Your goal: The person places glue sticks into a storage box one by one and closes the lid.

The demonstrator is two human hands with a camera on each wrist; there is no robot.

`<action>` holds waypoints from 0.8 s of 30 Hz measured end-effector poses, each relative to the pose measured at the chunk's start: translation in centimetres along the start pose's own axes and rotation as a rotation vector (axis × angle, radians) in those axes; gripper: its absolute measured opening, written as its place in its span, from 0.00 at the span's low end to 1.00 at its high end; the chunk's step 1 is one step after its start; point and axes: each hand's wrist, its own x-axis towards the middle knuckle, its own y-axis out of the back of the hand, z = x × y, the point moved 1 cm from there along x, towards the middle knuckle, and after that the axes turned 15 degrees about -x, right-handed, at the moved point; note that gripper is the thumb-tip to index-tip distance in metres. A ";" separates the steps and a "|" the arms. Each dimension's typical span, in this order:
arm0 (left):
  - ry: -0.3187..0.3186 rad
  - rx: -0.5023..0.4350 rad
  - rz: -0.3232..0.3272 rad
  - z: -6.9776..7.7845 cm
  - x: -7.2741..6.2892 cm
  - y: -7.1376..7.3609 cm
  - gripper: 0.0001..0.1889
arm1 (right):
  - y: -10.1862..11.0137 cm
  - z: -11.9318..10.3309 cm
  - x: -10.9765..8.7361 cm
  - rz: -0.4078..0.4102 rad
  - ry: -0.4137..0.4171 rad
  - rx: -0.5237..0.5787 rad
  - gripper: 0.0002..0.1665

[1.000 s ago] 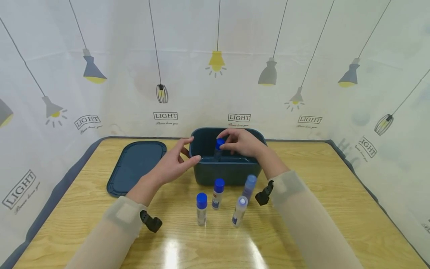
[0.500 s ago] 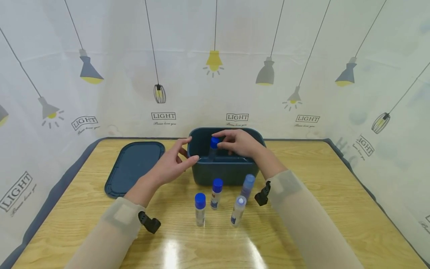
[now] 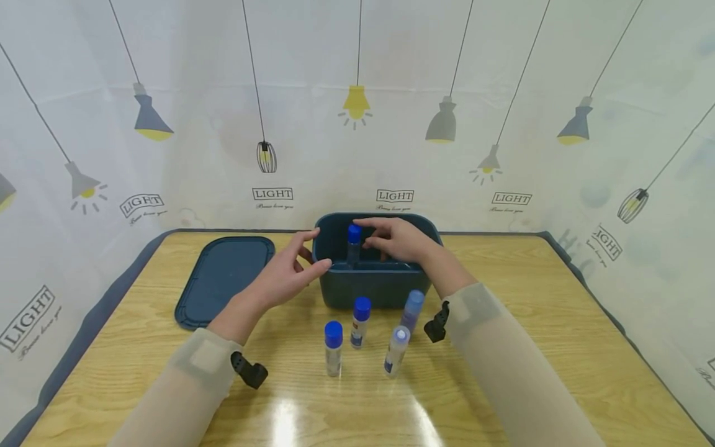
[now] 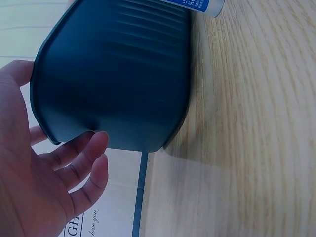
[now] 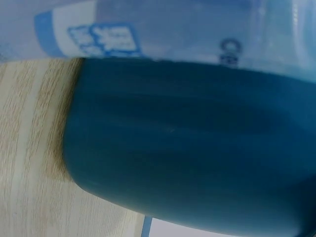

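Observation:
A dark blue plastic bin [image 3: 374,288] stands at the back middle of the table. Inside it, a blue-capped glue bottle [image 3: 354,245] stands upright. My right hand [image 3: 399,239] reaches in over the bin, its index fingertip at the top of the cap and its thumb apart from the bottle. My left hand [image 3: 285,270] holds the bin's left end, thumb at the front corner and index finger at the rim. In the left wrist view, its other fingers curl against the outer wall [image 4: 113,89]. In the right wrist view, a blurred see-through bottle [image 5: 163,32] crosses the top.
In front of the bin stand two blue-capped glue bottles [image 3: 333,347], a clear-capped bottle [image 3: 396,352] and a light-blue bottle [image 3: 412,309]. A dark blue lid [image 3: 223,276] lies flat on the left. A printed cloth [image 3: 313,143] hangs round the wooden table [image 3: 503,347].
The right thumb and fingers have loosened from the bottle's cap, leaving the bottle standing in the bin slightly further left. The left hand stays on the bin.

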 end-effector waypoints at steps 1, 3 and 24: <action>0.000 0.000 -0.001 0.0 0.0 0.0 0.43 | 0.0 0.0 0.0 0.001 0.002 0.000 0.31; -0.001 -0.002 0.000 -0.1 0.0 0.0 0.43 | 0.0 0.1 0.0 0.004 0.006 -0.003 0.32; -0.011 0.012 -0.001 -0.3 -0.1 0.0 0.44 | 3.8 -0.9 -6.6 0.413 0.048 0.236 0.22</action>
